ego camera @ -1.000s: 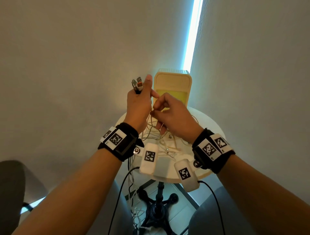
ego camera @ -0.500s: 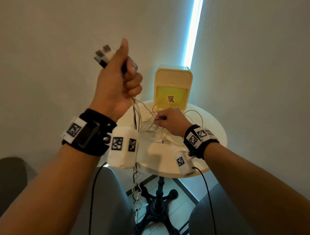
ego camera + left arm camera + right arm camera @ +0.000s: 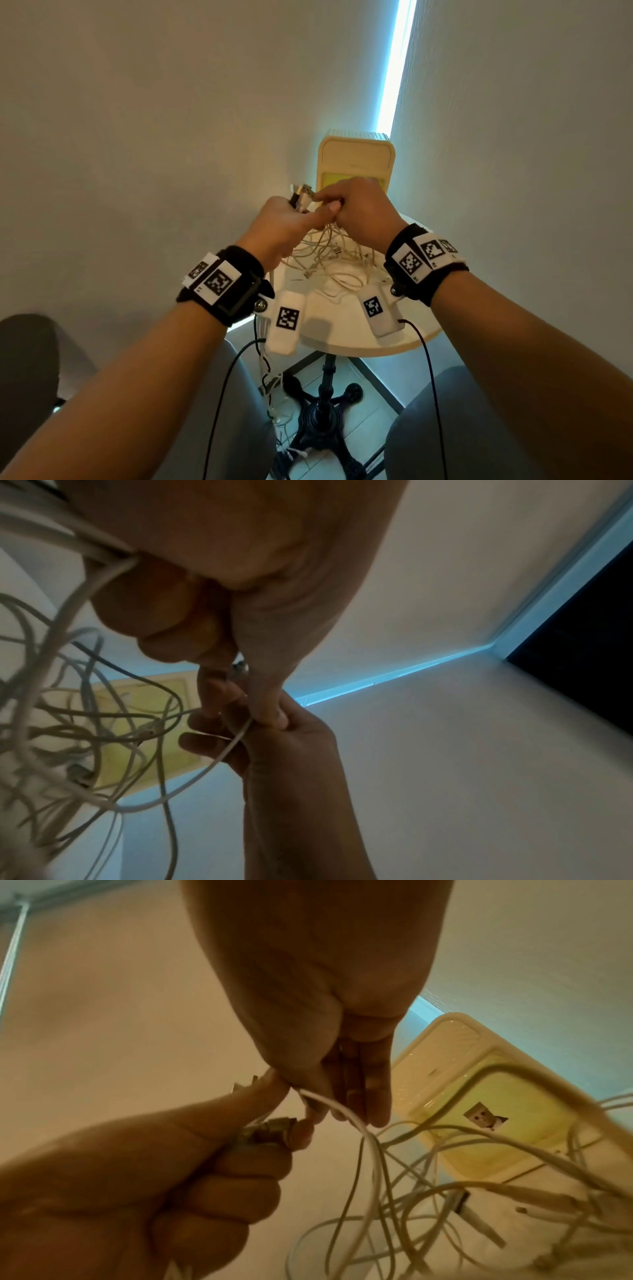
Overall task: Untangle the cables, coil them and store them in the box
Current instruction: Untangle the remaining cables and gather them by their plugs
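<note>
A small round white table (image 3: 346,337) on a black pedestal base stands in a corner of plain pale walls, lit by a thin blue-white strip; at its far edge sits the cream plastic storage box with a yellow-tinted inside (image 3: 356,161), open toward the person and holding no cable that can be seen. The tangle of thin white cables (image 3: 329,260) lies heaped on the tabletop in front of the box, with strands trailing off the near edge toward the floor.

The step in hand looks like untangling; the left hand (image 3: 281,228) is fisted round a bundle of cable ends whose metal plugs (image 3: 301,197) stick out above it, while the right hand (image 3: 359,212) pinches one white strand (image 3: 342,1110) between thumb and fingertips just beside those plugs. Next, I judge, that strand must be drawn free of the heap slowly, the fist holding firm, lest loops tighten.

Half a second ago the left hand was raised high and the right hand low on the table; now both meet over the heap.
</note>
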